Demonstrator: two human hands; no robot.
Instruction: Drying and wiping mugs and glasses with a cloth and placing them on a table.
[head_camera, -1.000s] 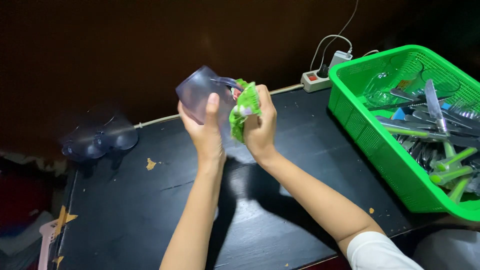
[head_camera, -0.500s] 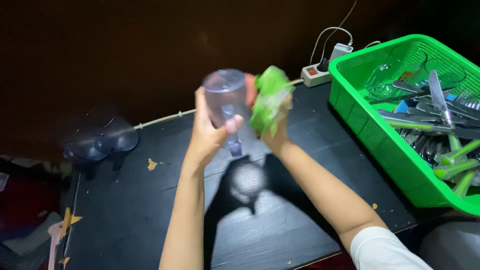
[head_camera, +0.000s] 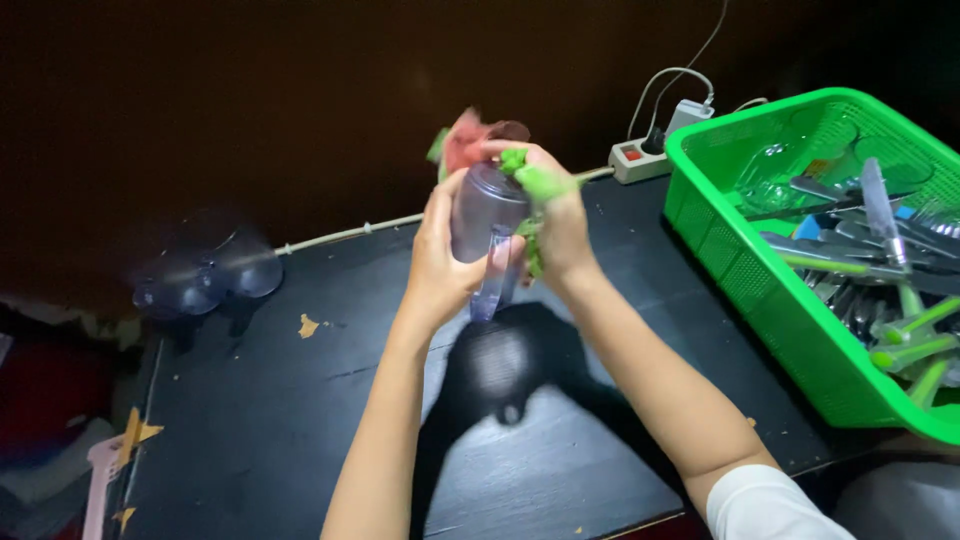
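At the far left a small dark fan (head_camera: 205, 280) stands on the black tabletop (head_camera: 300, 440), its blades blurred, with bits of yellow tape near it. A pale cable (head_camera: 345, 235) runs along the back edge of the tabletop toward the middle.

In the middle, raised above the tabletop, the left hand (head_camera: 440, 265) is wrapped around a clear, purplish cup (head_camera: 485, 215), fingers curled on its near side and thumb along the wall. The cup is tilted, its handle (head_camera: 492, 285) pointing down below the hand. Its shadow falls on the tabletop right beneath.

Just right of the cup, the right hand (head_camera: 560, 225) is closed on a green sponge (head_camera: 535, 185), pressing it against the cup's upper end. The sponge shows above and below the fingers, so it lies between that hand and the cup. A reddish part (head_camera: 465, 140) shows at the top of the cup; it may be the sponge's other face, but motion blur makes that uncertain. Both hands touch the cup from opposite sides, the left bearing it.

Further right, a white power strip (head_camera: 640, 158) with a plugged-in adapter lies at the back edge. At the far right a bright green basket (head_camera: 740, 270) sits on the tabletop, well apart from the hands, holding knives (head_camera: 880, 215) with green handles, other cutlery and clear glassware.
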